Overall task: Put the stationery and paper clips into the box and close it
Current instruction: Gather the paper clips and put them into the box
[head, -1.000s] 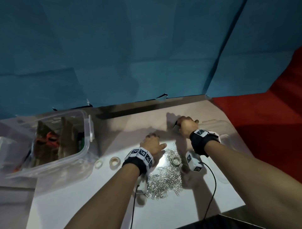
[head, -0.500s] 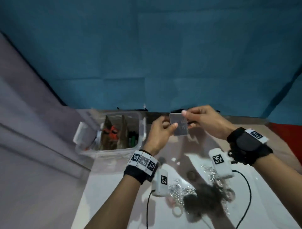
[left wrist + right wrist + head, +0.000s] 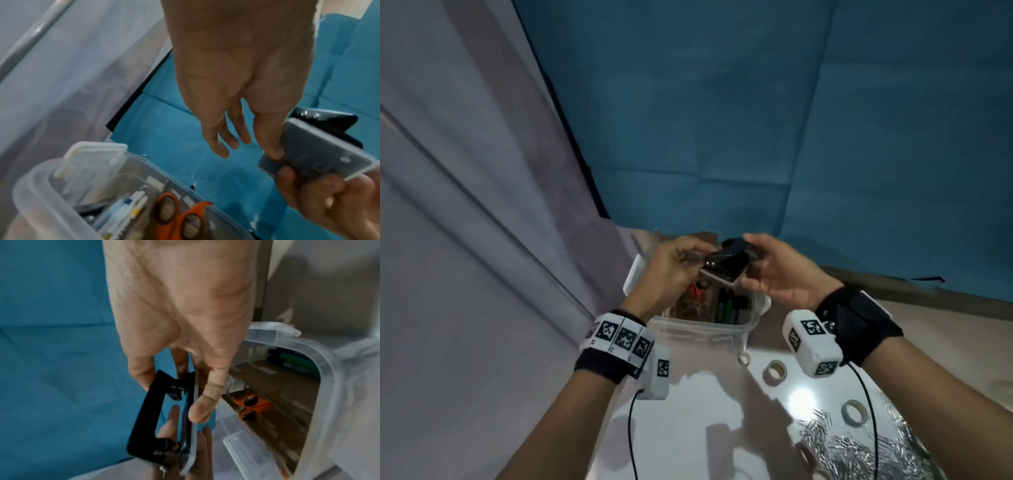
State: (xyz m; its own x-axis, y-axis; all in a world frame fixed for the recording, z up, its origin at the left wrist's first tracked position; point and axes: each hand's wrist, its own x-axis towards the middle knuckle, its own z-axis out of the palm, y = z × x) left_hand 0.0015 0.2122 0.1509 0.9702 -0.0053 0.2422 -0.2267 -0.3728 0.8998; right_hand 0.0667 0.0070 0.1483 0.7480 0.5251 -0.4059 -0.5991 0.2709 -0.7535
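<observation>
A black hole punch (image 3: 726, 265) with a clear base is held in the air over the open clear plastic box (image 3: 705, 327). My left hand (image 3: 697, 263) grips its left end, thumb on the clear base (image 3: 316, 151). My right hand (image 3: 755, 262) pinches its right end, one finger on the black lever (image 3: 148, 410) and others on the base. The box (image 3: 333, 386) holds orange scissors (image 3: 176, 216), pens and markers. A heap of silver paper clips (image 3: 859, 452) lies on the white table at the lower right.
Two tape rolls (image 3: 775, 371) (image 3: 854, 413) and a small ring (image 3: 743, 359) lie on the table between the box and the clips. A white latch (image 3: 92, 159) stands up at the box's end. Grey wall at left, blue cloth behind.
Both hands have lifted the hole punch from the table's far side and carried it left over the box. It has tipped from upright to nearly flat. The head view has swung left.
</observation>
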